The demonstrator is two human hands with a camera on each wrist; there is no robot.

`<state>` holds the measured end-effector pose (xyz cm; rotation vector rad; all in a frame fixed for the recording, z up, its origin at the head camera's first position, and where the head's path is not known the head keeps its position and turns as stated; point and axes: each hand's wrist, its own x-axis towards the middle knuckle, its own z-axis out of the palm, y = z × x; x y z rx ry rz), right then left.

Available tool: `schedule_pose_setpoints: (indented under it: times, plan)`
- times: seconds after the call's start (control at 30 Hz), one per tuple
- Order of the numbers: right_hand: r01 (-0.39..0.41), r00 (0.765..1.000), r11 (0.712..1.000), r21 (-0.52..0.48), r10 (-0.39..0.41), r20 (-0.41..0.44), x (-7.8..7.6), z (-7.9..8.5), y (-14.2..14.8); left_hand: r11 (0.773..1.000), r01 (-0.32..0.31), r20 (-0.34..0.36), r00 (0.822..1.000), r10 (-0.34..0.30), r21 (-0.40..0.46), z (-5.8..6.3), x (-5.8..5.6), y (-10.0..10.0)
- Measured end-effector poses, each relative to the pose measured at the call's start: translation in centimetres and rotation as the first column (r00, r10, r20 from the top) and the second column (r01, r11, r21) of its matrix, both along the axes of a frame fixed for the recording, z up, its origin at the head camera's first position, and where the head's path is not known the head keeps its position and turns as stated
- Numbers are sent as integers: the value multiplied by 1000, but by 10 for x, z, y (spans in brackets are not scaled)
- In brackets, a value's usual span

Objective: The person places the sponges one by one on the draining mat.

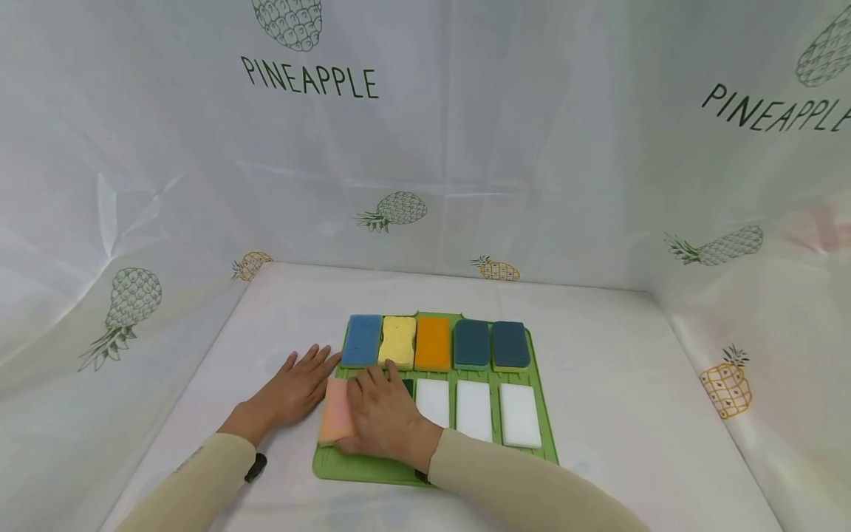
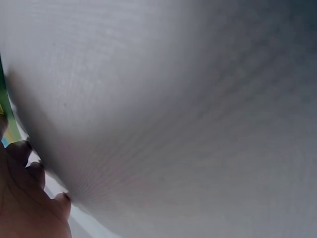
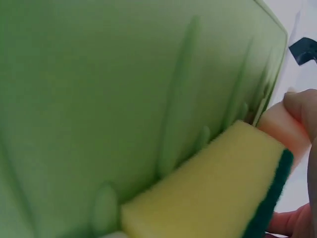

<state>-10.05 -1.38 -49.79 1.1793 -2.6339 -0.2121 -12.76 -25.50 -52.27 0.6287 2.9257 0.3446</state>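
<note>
A pink sponge lies at the front left of a green ridged mat. My right hand grips it, thumb at the near end and fingers over the right side. Beside it, a yellow sponge with a dark green layer shows in the right wrist view; in the head view the hand covers most of it. My left hand rests on the table with fingers outstretched, fingertips by the mat's left edge. The left wrist view shows part of that hand, mostly against pale cloth.
The mat's back row holds a blue sponge, a yellow wavy-sided one, an orange one and two dark blue ones. Three white sponges fill the front row's right. Pineapple-print sheeting walls the table.
</note>
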Motion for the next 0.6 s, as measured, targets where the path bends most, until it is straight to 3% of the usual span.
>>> schedule_pose_setpoints:
  times: [0.17, 0.6]
  plan:
    - [39, 999, 998, 54, -41, 35, 2, -5, 0, 1000, -3, -1, 1000, 3, 4, 2, 0, 1]
    - [94, 994, 993, 74, -97, 41, 7, -8, -4, 1000, 12, -15, 1000, -11, 27, 4, 0, 3]
